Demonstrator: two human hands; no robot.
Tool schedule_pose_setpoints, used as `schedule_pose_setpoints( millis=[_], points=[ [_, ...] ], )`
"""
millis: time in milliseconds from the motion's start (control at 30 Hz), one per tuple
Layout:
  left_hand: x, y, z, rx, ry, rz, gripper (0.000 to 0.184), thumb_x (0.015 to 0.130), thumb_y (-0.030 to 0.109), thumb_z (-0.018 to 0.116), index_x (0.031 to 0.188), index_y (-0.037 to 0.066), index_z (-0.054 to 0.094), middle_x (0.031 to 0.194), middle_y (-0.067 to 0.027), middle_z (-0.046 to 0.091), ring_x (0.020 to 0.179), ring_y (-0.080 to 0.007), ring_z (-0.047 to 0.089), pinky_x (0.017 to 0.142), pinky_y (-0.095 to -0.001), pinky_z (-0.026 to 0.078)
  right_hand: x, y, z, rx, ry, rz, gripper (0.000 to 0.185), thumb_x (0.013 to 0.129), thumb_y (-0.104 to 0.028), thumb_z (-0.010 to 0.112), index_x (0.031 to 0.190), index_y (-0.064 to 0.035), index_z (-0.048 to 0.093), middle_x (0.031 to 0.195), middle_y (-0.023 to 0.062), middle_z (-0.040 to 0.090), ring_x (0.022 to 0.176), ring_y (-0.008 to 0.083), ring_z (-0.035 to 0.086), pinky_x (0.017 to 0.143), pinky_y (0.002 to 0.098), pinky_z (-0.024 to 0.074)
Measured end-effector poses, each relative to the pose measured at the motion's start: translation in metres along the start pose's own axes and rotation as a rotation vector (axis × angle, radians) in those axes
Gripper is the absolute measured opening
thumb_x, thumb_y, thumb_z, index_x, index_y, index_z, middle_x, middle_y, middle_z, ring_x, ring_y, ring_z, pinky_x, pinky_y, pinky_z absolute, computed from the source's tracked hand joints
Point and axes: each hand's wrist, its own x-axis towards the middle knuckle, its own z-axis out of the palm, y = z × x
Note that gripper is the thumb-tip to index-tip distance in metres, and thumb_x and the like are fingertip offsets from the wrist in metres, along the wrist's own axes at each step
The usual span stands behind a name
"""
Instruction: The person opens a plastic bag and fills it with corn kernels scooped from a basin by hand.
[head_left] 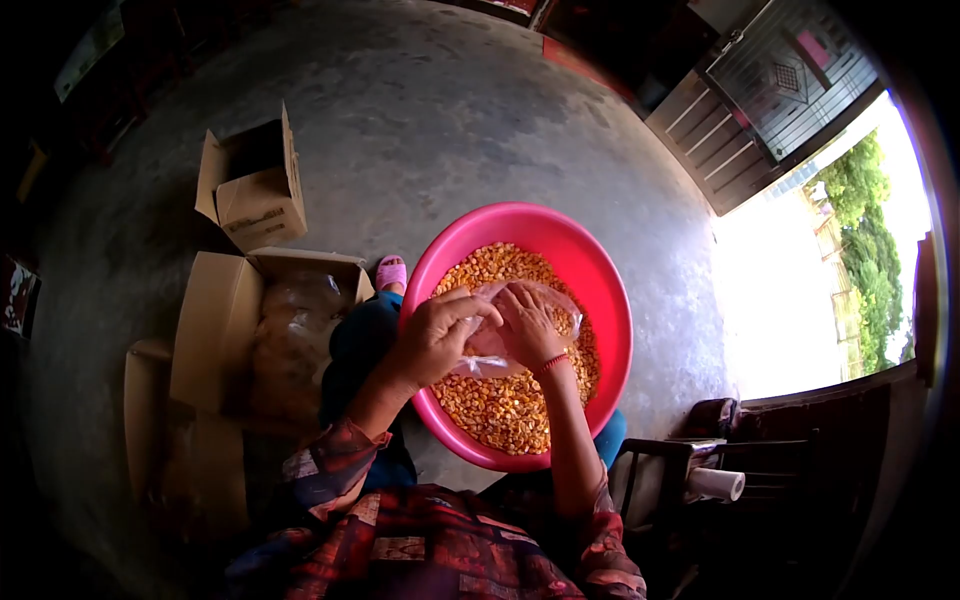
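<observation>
Between my knees stands a pink basin, partly filled with orange-yellow kernels that look like corn. A clear plastic bag lies over the kernels in the middle, its film spread under both hands. My left hand is closed at the bag's left side, thumb and fingers pinching its film. My right hand, with a red string bracelet at the wrist, has its fingers stretched forward over the bag's mouth. Its fingertips are against the film, and whether they reach inside the bag I cannot tell. Some kernels show through the film.
Left of me, an open cardboard box holds filled clear bags. Another open box stands beyond it. A dark wooden chair with a white roll is at the right, near a bright doorway. Grey concrete floor extends ahead.
</observation>
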Motion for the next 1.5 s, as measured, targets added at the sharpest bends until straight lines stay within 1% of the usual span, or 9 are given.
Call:
schedule_pose_setpoints(
  millis=[167,300,400,600,833,1033,1200,1400,1500],
  points=[
    [-0.002,0.012,0.007,0.387,-0.029,0.015,0.018,0.08,0.0,0.053,0.095,0.002,0.064,0.092,-0.0141,0.058,0.085,-0.0267,0.06,0.072,-0.0331,0.049,0.005,0.002,-0.028,0.406,0.078,-0.006,0.034,0.082,-0.007,0.06,0.115,-0.0056,0.056,0.119,0.0143,0.054,0.115,0.0273,0.05,0.095,0.04,0.0425],
    [0.001,-0.004,0.011,0.254,0.107,0.041,0.029,0.079,-0.003,0.051,0.107,-0.001,0.059,0.106,-0.0164,0.058,0.092,-0.0308,0.06,0.076,-0.0349,0.05,-0.022,0.006,-0.081,0.939,0.441,0.256,0.019,0.089,0.0,0.046,0.1,-0.0034,0.062,0.09,0.0017,0.063,0.083,0.0086,0.058,0.066,0.0205,0.0444],
    [0.002,0.002,0.006,0.257,0.126,0.061,0.038,0.077,-0.008,0.048,0.113,-0.002,0.055,0.105,-0.0177,0.058,0.093,-0.0327,0.059,0.077,-0.0341,0.049,-0.045,0.059,-0.069,0.74,0.582,0.416,0.019,0.088,-0.002,0.048,0.102,-0.0033,0.061,0.093,0.0054,0.063,0.084,0.0125,0.059,0.068,0.0232,0.0461],
    [0.001,0.003,0.007,0.249,0.162,0.104,0.034,0.078,-0.008,0.049,0.111,-0.002,0.056,0.102,-0.0172,0.06,0.094,-0.0294,0.06,0.08,-0.0324,0.048,-0.072,0.057,-0.021,-0.08,0.13,0.398,0.036,0.083,-0.015,0.053,0.118,-0.004,0.05,0.111,0.0186,0.053,0.102,0.0386,0.05,0.088,0.0461,0.0415],
    [-0.001,0.002,0.008,0.247,0.111,0.114,0.03,0.08,-0.007,0.05,0.108,-0.002,0.058,0.104,-0.0175,0.06,0.097,-0.0296,0.06,0.082,-0.0318,0.048,-0.069,0.032,-0.027,-0.122,0.105,0.319,0.034,0.081,-0.016,0.055,0.113,-0.004,0.052,0.108,0.0182,0.054,0.103,0.0357,0.051,0.089,0.0436,0.0413],
    [-0.001,0.003,0.008,0.249,0.117,0.121,0.03,0.08,-0.006,0.05,0.109,-0.001,0.059,0.104,-0.0176,0.06,0.097,-0.03,0.06,0.082,-0.0316,0.048,-0.068,0.029,-0.021,-0.025,0.197,0.234,0.029,0.084,-0.014,0.056,0.112,-0.0077,0.054,0.098,0.0151,0.062,0.086,0.0284,0.062,0.071,0.0372,0.0491],
    [-0.002,0.003,0.008,0.256,0.11,0.122,0.032,0.08,-0.006,0.05,0.11,0.0,0.058,0.101,-0.0176,0.06,0.093,-0.0291,0.061,0.077,-0.0318,0.049,-0.067,0.037,-0.033,1.101,0.455,0.679,0.014,0.092,-0.015,0.05,0.084,-0.0054,0.055,0.065,-0.0064,0.041,0.053,0.0023,0.032,0.044,0.0184,0.0249],
    [-0.003,0.004,0.007,0.253,0.09,0.086,0.033,0.08,-0.005,0.049,0.111,0.002,0.059,0.097,-0.0172,0.06,0.084,-0.0289,0.061,0.07,-0.0317,0.049,-0.059,0.023,-0.068,1.787,0.481,0.853,0.017,0.092,-0.025,0.048,0.087,-0.01,0.054,0.063,-0.0035,0.04,0.044,0.0051,0.028,0.037,0.0175,0.0218],
    [-0.003,0.006,0.004,0.246,0.054,0.023,0.032,0.079,-0.004,0.05,0.11,-0.001,0.058,0.115,-0.0179,0.057,0.105,-0.0321,0.056,0.088,-0.0343,0.047,-0.067,0.042,-0.054,1.887,0.383,0.684,0.019,0.093,-0.027,0.046,0.089,-0.0105,0.053,0.063,-0.0038,0.038,0.045,0.0053,0.027,0.038,0.0187,0.0217]
  ],
)
